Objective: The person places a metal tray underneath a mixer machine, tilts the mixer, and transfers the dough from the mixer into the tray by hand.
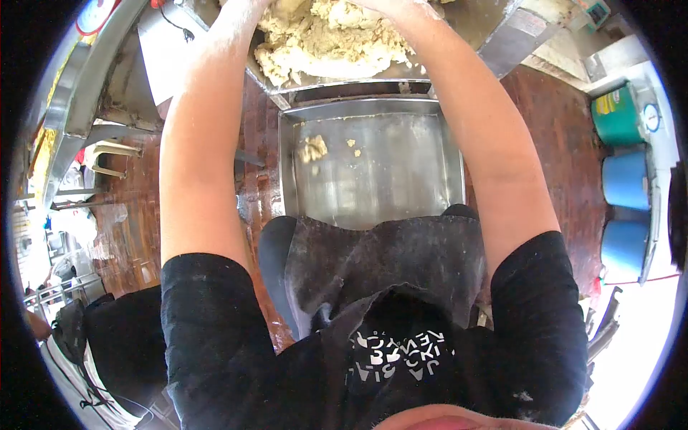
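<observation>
A large lumpy mass of pale yellow dough [337,46] fills a metal trough [494,32] at the top of the view. Both my forearms reach up to it, dusted with flour near the wrists. My left hand [247,6] is at the dough's left side, cut off by the top edge, so its fingers are hidden. On the other side, my right hand [398,7] is at the dough's upper right, its fingers also out of sight. Below the trough sits a deep rectangular metal pan [387,172] with a few dough scraps [313,148] in it.
Red-brown tiled floor [545,143] lies on both sides. Along the right stand a green bucket [616,116] and two blue containers [625,179]. A metal frame [61,154] runs down the left. Behind at lower left is another person's dark clothing [129,344].
</observation>
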Available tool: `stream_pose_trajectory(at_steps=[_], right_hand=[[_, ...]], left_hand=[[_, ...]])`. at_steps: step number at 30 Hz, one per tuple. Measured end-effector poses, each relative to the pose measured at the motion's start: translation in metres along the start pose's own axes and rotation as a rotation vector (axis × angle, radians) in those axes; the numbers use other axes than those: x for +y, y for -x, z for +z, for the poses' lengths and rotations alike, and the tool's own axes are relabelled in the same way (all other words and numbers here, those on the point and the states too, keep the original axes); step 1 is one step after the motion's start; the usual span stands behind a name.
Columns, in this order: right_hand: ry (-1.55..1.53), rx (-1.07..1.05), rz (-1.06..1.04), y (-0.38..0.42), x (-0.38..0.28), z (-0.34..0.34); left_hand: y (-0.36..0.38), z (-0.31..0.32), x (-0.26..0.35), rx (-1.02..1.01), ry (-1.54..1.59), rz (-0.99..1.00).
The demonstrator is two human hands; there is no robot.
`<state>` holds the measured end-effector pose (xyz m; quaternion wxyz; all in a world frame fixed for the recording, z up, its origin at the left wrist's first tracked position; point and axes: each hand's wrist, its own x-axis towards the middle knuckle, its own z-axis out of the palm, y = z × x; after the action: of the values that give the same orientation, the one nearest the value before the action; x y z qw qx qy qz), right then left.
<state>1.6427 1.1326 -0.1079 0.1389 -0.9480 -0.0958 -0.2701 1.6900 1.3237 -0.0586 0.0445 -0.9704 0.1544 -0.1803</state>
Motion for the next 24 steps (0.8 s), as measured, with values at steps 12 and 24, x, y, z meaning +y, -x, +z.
stream_pose_trajectory(at_steps=[12,24], right_hand=[[-0.017,0.01,-0.05,0.005,0.011,-0.004],[0.009,-0.053,-0.105,0.009,0.019,-0.001]], left_hand=[[0.029,0.016,-0.001,0.303,-0.113,0.153],[0.022,0.005,-0.005,0.014,0.274,-0.034]])
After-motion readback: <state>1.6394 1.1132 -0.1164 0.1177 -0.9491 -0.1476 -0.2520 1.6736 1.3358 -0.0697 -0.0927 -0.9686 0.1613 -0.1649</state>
